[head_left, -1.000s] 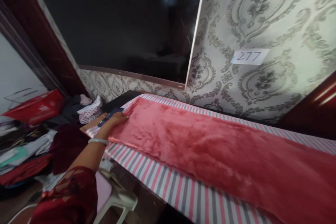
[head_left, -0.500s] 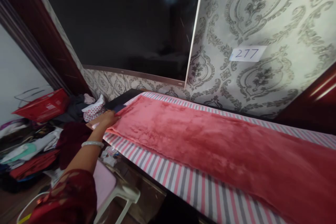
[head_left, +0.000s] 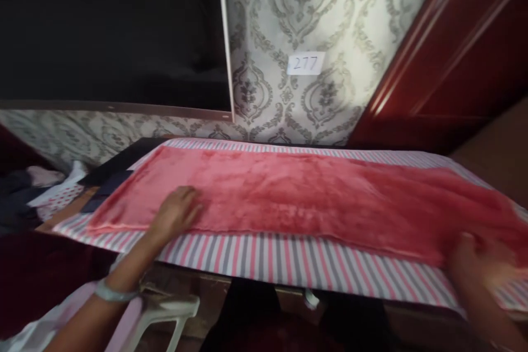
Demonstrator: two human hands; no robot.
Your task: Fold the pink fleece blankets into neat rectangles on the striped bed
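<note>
A plush coral-red blanket (head_left: 264,190), laid out as a long flat strip, lies on a pink, grey and white striped cloth (head_left: 264,261). My left hand (head_left: 177,212), with a pale bangle on its wrist, is over the blanket's near left part, fingers stretched out and holding nothing. At the blanket's near right end is my right hand (head_left: 480,258). It is smeared by motion, so whether its fingers grip the fabric is unclear.
A large dark screen (head_left: 115,33) hangs on the patterned wall behind, beside a paper reading 277 (head_left: 306,63). Dark red wood panelling (head_left: 445,60) stands at right. Below left are a pale plastic stool (head_left: 169,308) and piled clothes (head_left: 25,198).
The view has swung right. My left hand has left the blanket's left end and moved right over its surface. My right hand has come into view at the right end.
</note>
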